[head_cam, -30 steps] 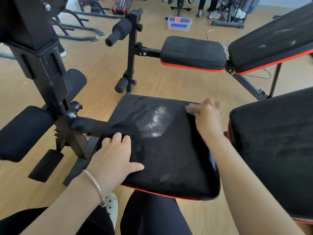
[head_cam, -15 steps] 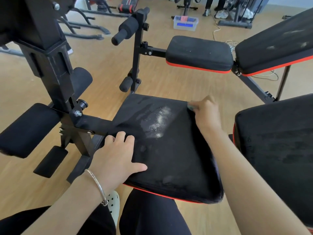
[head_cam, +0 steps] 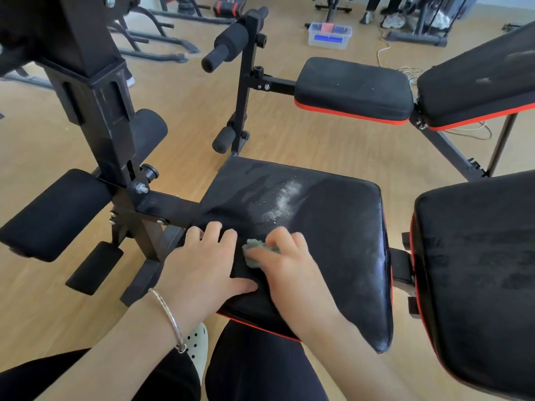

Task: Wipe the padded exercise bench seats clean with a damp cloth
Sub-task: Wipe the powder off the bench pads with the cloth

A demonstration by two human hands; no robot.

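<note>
A black padded bench seat [head_cam: 333, 241] with red trim lies in front of me, with a streak of white powder [head_cam: 285, 199] near its middle and wet smears around it. My left hand [head_cam: 202, 264] rests flat on the seat's near left corner, fingers spread. My right hand [head_cam: 285, 261] holds a small green cloth [head_cam: 254, 250] against the seat just right of the left hand, below the powder. The cloth shows only partly under the fingers.
A black backrest pad [head_cam: 477, 270] stands at the right. A second bench's seat [head_cam: 353, 88] and backrest [head_cam: 477, 73] lie beyond. The bench's upright frame [head_cam: 98, 105] with foam rollers [head_cam: 55, 209] is at the left. A plastic box [head_cam: 330, 34] sits on the wooden floor.
My right hand has swept the cloth from the seat's far right edge down and left, close to my left hand. The left hand has stayed in place.
</note>
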